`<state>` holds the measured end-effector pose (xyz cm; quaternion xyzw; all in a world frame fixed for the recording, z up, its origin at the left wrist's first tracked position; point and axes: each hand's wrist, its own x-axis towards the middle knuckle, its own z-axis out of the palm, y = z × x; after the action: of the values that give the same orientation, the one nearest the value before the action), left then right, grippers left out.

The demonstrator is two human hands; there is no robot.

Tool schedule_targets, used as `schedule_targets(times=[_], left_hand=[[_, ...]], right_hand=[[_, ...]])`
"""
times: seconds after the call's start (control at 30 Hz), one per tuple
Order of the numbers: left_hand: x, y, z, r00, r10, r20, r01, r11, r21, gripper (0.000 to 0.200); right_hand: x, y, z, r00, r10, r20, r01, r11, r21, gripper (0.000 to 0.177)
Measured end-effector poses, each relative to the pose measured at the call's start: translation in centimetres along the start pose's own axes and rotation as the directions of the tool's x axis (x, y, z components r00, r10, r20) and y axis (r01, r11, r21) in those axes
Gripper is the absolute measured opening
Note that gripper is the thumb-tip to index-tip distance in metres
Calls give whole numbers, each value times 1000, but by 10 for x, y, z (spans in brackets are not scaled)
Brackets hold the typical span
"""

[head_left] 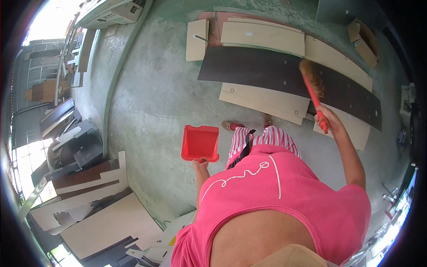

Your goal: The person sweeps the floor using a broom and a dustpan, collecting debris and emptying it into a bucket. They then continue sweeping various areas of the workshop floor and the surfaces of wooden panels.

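My left hand (pixel 201 163) is closed on the near edge of a red dustpan (pixel 201 141), which is held out with its open side facing away from me. My right hand (pixel 328 119) grips the red handle of a brush (pixel 313 91). The brush's brown bristles are over a long dark board (pixel 267 71). That board lies across pale boards (pixel 263 39) on the far side and more pale boards (pixel 262 101) on the near side.
Stacked offcut panels (pixel 113 222) lie at the lower left. A hose or pipe (pixel 119 73) runs along the floor at left. An open cardboard box (pixel 364 46) stands at the upper right. Machinery (pixel 120 12) sits at the top left.
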<state>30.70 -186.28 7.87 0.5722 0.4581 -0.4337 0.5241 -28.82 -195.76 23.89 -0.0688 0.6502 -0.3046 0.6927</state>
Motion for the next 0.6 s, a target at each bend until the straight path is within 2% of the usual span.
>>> schedule_targets(times=[0.03, 0.1, 0.17, 0.2, 0.23, 0.3, 0.33, 0.37, 0.4, 0.43, 0.47, 0.53, 0.6], left_hand=[[-7, -7, -3, 1000, 20, -21, -20, 1000, -8, 13], [-24, -23, -15, 998, 39, -44, -40, 999, -16, 14], [-38, -41, -31, 996, 26, 85, -27, 1000, 10, 17], [-41, -43, -39, 996, 25, 87, -26, 1000, 2, 17], [-43, -50, -44, 997, 22, 80, -21, 1000, -12, 17], [-48, -61, -60, 998, 18, 62, -14, 998, -56, 16], [-51, -66, -68, 998, 19, 52, -15, 996, -83, 16], [-55, -69, -76, 999, 22, 42, -18, 994, -111, 16], [-58, -71, -84, 999, 27, 31, -22, 990, -141, 16], [-61, -71, -93, 999, 31, 18, -28, 985, -171, 15], [-68, -70, -99, 999, 37, 5, -35, 980, -197, 15], [-72, -64, -118, 999, 47, -23, -51, 970, -238, 15], [-73, -60, -126, 998, 40, -43, -50, 964, -263, 15]], right_hand=[[-1, -1, 7, 1000, 0, 1, 0, 1000, 1, 31], [1, -2, 32, 982, 138, 129, -108, 970, -216, 40], [18, 5, 52, 961, 176, 214, -98, 938, -332, 46], [13, -8, 73, 934, 191, 301, -63, 919, -389, 47], [10, -22, 93, 897, 214, 386, -22, 895, -445, 48], [49, -14, 121, 778, 201, 595, 87, 904, -419, 43], [61, -13, 138, 700, 231, 676, 46, 930, -365, 37], [72, -11, 156, 611, 253, 751, -5, 949, -315, 31], [88, -2, 181, 573, 278, 771, -271, 952, -142, 24], [98, 4, 204, 534, 296, 792, -521, 853, 32, 19], [100, 4, 220, 514, 313, 799, -528, 849, 7, 19], [100, 10, 244, 193, 373, 908, -823, 566, -57, 22], [91, 23, 247, 201, 393, 897, -809, 584, -74, 25]])
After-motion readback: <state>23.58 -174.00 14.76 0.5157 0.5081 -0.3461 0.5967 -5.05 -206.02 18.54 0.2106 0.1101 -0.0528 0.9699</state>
